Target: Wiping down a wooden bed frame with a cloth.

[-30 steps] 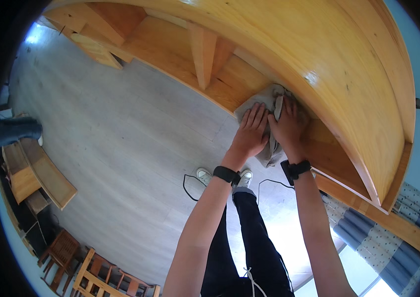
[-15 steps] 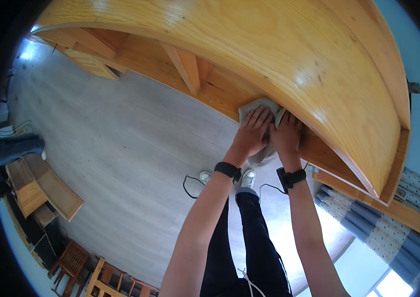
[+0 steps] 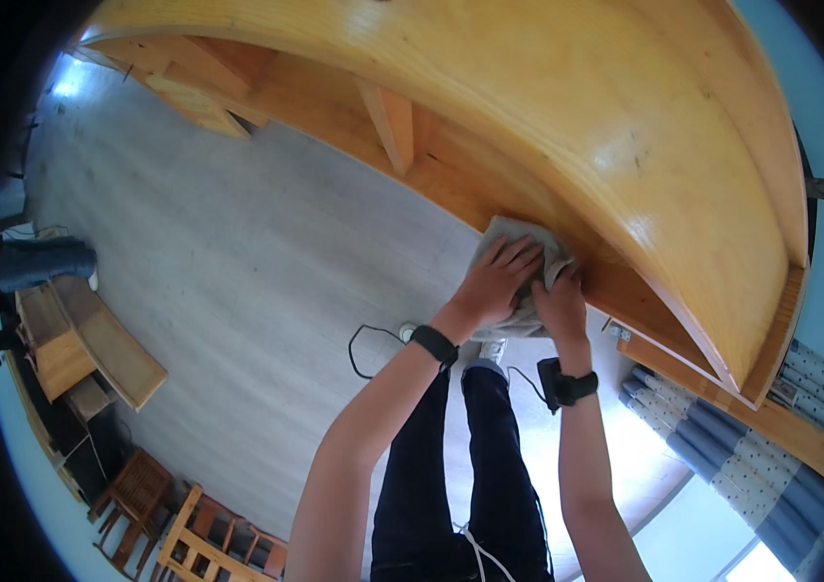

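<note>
Surface: a long varnished wooden table [image 3: 567, 126], honey-coloured and glossy, curving across the top of the view; a lower wooden shelf [image 3: 451, 184] runs beneath its top, with a wooden brace [image 3: 388, 121] between them.
Cloth: a grey cloth [image 3: 514, 257] lies pressed on the edge of the lower shelf — bunched under both hands.
Left hand: the left hand [image 3: 494, 281] lies flat on the cloth, fingers spread and open, gripping nothing; a black band sits at the wrist.
Right hand: the right hand [image 3: 560, 303] presses on the cloth just beside the left, fingers curled over its edge; whether it pinches the fabric cannot be told.
Floor: pale grey floor [image 3: 228, 252], with a thin black cable [image 3: 365, 344] looping near the person's feet.
Room: small wooden benches [image 3: 92, 339] and chairs [image 3: 189, 543] stand at the left and lower left — a blue dotted curtain [image 3: 781, 436] hangs at the right.
</note>
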Motion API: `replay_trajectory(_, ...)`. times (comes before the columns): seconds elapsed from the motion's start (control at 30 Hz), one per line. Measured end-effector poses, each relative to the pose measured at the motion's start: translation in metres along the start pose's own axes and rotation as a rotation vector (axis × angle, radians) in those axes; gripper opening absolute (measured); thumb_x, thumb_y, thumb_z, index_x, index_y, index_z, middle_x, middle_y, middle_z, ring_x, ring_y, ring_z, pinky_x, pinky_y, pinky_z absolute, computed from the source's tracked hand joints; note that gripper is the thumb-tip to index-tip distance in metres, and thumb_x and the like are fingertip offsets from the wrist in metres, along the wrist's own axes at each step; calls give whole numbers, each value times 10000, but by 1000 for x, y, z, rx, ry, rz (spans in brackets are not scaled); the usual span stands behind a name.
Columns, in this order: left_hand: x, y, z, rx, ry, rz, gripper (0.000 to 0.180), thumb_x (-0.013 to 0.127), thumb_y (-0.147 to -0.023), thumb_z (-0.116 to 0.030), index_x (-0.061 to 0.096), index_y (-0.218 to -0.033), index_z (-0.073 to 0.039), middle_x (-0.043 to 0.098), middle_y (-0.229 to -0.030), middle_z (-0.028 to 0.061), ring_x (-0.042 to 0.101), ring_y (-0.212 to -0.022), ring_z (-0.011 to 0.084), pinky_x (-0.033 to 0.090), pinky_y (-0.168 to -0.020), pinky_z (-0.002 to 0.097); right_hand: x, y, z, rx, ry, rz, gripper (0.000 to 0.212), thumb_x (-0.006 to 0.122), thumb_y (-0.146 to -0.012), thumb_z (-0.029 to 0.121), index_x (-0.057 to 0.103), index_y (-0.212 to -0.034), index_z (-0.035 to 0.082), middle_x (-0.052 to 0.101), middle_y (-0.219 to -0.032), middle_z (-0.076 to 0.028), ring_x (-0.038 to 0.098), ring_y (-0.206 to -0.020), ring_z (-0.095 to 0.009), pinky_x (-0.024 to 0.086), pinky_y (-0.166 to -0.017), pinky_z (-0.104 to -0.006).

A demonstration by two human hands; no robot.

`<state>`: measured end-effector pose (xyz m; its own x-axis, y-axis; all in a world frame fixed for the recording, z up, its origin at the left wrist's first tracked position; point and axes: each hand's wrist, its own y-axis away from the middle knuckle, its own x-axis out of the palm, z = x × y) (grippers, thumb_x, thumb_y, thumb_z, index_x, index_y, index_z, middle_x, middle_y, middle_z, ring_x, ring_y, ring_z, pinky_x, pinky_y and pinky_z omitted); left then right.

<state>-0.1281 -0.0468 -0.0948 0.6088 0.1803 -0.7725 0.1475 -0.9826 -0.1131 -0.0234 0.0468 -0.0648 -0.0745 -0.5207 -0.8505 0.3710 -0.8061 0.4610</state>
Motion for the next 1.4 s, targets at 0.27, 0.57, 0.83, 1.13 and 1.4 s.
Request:
replay_trajectory(0.27,-44,-41,-3,-82,8,-133,575,514,-718,-89,383,-1275,-34,411,-1297,115,325,-1241,248,208,-1044,422,-52,-37,33,-409,-216,-171,393,532,-767,237,507,-1047,-38,559,-950,-287,526,-922,-430,427,-817,-444)
replay_trajectory(0.57,-38,-43,76,-366,61,-69,522,449,-784,-115,371,-1300,-110,356,-1346,64,281,-1263,278,224,-1036,427,28,-83,65,-891,-45,-815,571,567,-747,228,372,-1215,-35,420,-1205,-294,425,-1091,-440,358,-935,-432)
replay_trajectory(0.83,-27,-31,72,-321,-224,-262,554,468,-773,-97,344,-1313,-116,312,-1373,48,227,-1291,276,197,-1053,431,15,-106,78,-492,-121,-242,599,598,-703,238,398,-1218,6,422,-1206,-291,419,-1106,-427,380,-916,-434)
replay_trajectory(1.13,-13,9,45,-636,45,-668,644,596,-764,-161,291,-1320,-51,218,-1360,243,222,-1268,360,218,-1029,459,73,-145,22,-598,-140,-451,570,612,-695,256,447,-1169,-14,487,-1140,-274,445,-1082,-408,352,-932,-420)
replay_trajectory(1.4,19,-7,42,-929,978,-771,648,623,-782,-303,334,-1223,74,428,-1179,293,438,-1108,383,358,-912,376,61,-166,6,-709,-174,-551,497,602,-702,215,482,-1122,-23,513,-1092,-268,465,-1047,-414,364,-916,-421)
